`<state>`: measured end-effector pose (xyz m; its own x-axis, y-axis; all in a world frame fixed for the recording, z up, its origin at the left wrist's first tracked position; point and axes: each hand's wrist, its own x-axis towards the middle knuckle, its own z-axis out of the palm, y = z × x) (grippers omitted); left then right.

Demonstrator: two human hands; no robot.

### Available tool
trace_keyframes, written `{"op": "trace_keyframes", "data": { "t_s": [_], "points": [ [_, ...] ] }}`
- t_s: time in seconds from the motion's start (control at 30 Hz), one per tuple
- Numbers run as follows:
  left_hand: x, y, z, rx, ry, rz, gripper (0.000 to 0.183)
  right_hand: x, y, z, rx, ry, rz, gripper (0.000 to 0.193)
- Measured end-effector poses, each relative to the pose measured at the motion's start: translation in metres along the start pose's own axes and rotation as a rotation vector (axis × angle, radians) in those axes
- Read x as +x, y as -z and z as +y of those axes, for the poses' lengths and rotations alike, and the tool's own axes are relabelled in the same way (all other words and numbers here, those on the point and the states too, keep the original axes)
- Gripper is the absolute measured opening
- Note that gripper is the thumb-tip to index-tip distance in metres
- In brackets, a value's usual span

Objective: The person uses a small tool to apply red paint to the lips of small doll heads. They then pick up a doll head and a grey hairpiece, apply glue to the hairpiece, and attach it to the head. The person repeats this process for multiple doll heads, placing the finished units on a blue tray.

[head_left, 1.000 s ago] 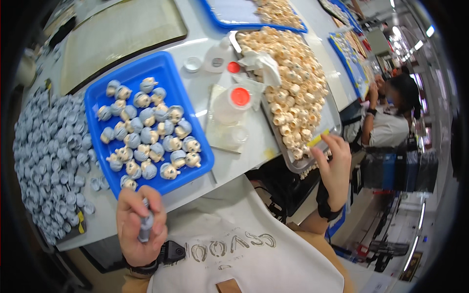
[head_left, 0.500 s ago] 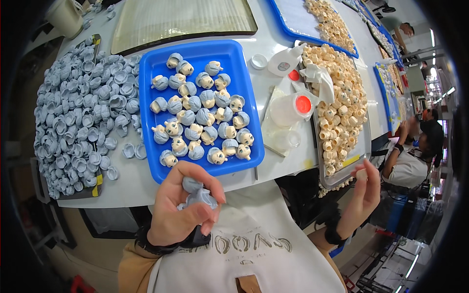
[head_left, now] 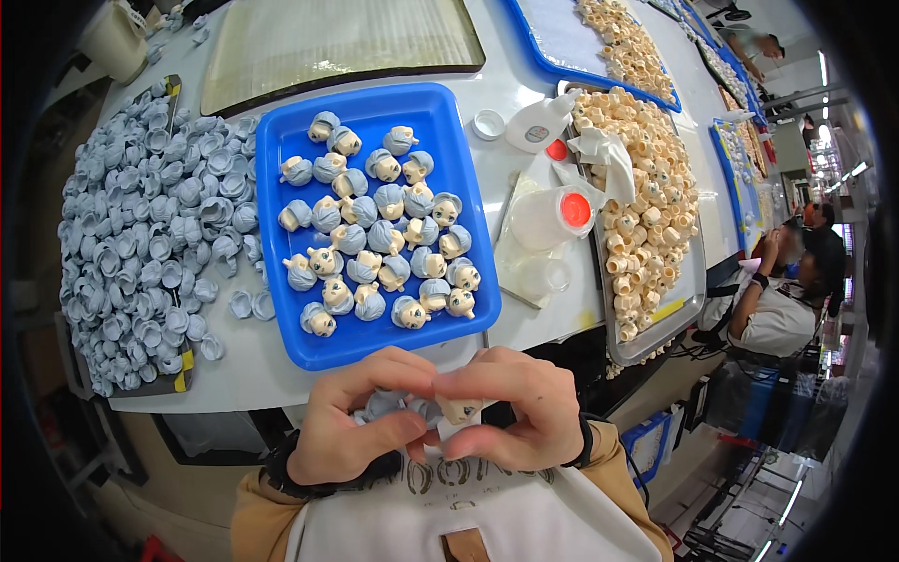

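Evidently the work sits between the hands: one cream face piece (head_left: 461,409), eye print showing, held just beside a blue-grey hair piece (head_left: 384,405), low and close to the body.

Hands: right hand (head_left: 526,403) pinches the face piece between thumb and curled fingers. Left hand (head_left: 351,426) is closed around the hair piece; whether it palms more than one, cannot tell. The fingertips of both meet or nearly meet.

Step in hand (judged): bringing face and hair together. Seating not confirmed; fingers cover the join. Next move seems to call for lining up the hair's opening with the head, then an even press from both thumbs.

Counts, outward from the hands:
- Directly ahead of the left hand: blue tray (head_left: 426,101), one, with about thirty assembled heads (head_left: 385,237), lying at mixed angles.
- Left of that tray: heap of hair pieces (head_left: 150,225), too many to count; two loose ones just beside the tray, another nearer the heap.
- Ahead of the right hand: one tub (head_left: 538,220) with red on top, one clear cup (head_left: 546,277), one white bottle (head_left: 538,124), one red disc (head_left: 557,150).
- Ahead and right of the right hand: metal tray (head_left: 690,286), one, with a heap of face pieces (head_left: 646,211), uncountable.
- Far right: a seated co-worker (head_left: 777,314).
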<state>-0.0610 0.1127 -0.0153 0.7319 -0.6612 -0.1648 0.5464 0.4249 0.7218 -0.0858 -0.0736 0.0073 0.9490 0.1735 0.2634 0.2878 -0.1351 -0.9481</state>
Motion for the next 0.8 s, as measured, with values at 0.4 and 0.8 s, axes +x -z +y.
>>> {"op": "trace_keyframes", "data": {
  "t_s": [0.4, 0.8],
  "points": [
    [0.000, -0.001, 0.004, 0.098, 0.105, -0.031, 0.026, 0.003, 0.006, -0.002, -0.358, 0.192, 0.045, 0.043],
    [0.000, -0.001, 0.004, 0.104, 0.107, -0.011, 0.024, 0.001, 0.016, 0.003, -0.439, 0.368, -0.077, 0.038]
  ]
}}
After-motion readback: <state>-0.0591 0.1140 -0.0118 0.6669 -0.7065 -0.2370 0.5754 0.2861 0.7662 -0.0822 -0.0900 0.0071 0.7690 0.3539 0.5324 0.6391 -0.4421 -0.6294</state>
